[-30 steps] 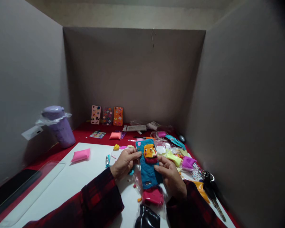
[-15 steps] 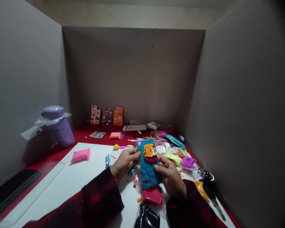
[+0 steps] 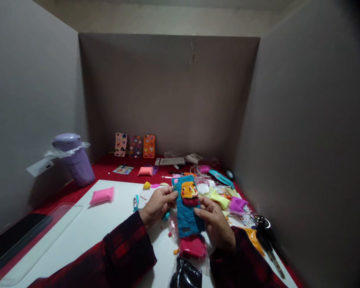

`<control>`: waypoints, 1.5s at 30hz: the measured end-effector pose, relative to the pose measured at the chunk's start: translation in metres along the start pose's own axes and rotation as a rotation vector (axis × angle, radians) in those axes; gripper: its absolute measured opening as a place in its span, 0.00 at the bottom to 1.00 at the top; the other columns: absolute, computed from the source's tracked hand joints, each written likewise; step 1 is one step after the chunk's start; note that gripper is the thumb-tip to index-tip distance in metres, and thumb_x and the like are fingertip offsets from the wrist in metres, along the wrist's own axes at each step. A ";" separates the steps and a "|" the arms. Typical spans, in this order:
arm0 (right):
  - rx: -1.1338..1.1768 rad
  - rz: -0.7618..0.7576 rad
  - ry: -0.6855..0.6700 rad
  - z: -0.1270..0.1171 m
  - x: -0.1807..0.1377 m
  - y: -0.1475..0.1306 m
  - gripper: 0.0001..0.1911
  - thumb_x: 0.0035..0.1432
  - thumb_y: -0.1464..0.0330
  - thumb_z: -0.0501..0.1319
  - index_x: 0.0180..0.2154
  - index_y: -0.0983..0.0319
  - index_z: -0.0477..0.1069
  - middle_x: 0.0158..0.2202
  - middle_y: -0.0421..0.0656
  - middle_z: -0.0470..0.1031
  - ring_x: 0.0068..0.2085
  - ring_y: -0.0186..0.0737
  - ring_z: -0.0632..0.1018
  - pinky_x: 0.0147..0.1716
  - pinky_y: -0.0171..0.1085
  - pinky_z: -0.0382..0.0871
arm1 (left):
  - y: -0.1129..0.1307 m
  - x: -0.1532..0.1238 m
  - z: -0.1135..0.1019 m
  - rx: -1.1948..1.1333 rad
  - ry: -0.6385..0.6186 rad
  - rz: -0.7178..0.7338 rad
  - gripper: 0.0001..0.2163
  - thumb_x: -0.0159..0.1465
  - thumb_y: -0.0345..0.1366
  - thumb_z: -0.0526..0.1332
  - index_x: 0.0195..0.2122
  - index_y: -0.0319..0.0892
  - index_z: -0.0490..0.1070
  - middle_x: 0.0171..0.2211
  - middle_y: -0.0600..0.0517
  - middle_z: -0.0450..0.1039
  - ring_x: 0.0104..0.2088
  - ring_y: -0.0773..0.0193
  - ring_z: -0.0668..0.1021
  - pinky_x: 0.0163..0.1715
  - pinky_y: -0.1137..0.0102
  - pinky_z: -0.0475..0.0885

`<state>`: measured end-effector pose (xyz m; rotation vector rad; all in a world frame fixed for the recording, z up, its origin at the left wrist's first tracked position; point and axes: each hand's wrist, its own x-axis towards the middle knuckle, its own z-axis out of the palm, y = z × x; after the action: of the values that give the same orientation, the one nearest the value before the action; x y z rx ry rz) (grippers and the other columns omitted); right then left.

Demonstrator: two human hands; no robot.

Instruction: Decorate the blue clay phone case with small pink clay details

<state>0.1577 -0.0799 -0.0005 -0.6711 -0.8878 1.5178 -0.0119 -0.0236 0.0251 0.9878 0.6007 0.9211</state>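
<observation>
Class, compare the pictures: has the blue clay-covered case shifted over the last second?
No. The blue case, held by the left hand and right hand, keeps the same gap from the yellow clay lump.

Your table (image 3: 108, 170) wears a red cloth, with a white board (image 3: 108, 224) laid over its near middle. On the board you have a pink block (image 3: 101, 196) at the left, a small yellow lump (image 3: 147, 185) at the far edge, and a red-pink packet (image 3: 193, 247) and a black packet (image 3: 186, 275) near you. A purple jar (image 3: 75, 160) stands far left, a clear tray (image 3: 48, 236) lies near left, and keys (image 3: 265, 236) lie near right. Three decorated cases (image 3: 135, 146) lean at the far wall.
</observation>
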 end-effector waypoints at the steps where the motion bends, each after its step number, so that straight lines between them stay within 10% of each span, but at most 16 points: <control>1: -0.001 0.000 0.000 0.000 0.000 0.000 0.16 0.43 0.71 0.68 0.38 0.63 0.73 0.34 0.44 0.80 0.34 0.41 0.80 0.35 0.37 0.72 | 0.000 0.000 0.000 0.002 0.001 0.000 0.13 0.48 0.40 0.71 0.27 0.35 0.73 0.21 0.50 0.72 0.24 0.65 0.74 0.28 0.71 0.66; 45: -0.042 0.012 -0.027 0.001 -0.001 -0.002 0.18 0.44 0.69 0.68 0.40 0.62 0.74 0.37 0.46 0.80 0.38 0.47 0.79 0.40 0.45 0.73 | 0.000 0.000 -0.001 0.020 0.023 -0.016 0.13 0.47 0.40 0.72 0.25 0.36 0.73 0.19 0.51 0.71 0.23 0.64 0.74 0.27 0.71 0.67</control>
<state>0.1581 -0.0810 0.0012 -0.6895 -0.9397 1.5257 -0.0128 -0.0232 0.0247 0.9902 0.6378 0.9152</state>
